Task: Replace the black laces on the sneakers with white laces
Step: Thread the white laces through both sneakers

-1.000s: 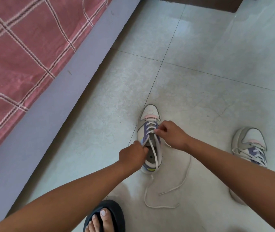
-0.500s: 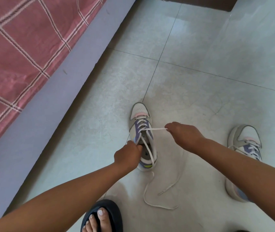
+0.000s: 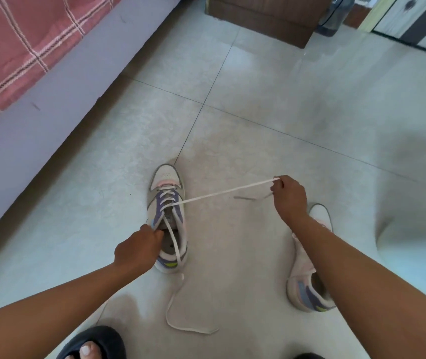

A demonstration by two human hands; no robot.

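I note the right hand (image 3: 290,196) pinching the white lace (image 3: 222,192) taut from a mid eyelet of the centre-frame sneaker (image 3: 169,218), left hand (image 3: 139,251) gripping its collar: lower rows laced, upper rows left, second sneaker (image 3: 307,275) lower right mostly hidden.

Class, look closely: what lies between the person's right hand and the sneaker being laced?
In the head view, a taut stretch of white lace runs from the right hand to the sneaker, over bare floor tile.

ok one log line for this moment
right hand: pulls white lace taut | left hand: grips sneaker collar | lace half threaded
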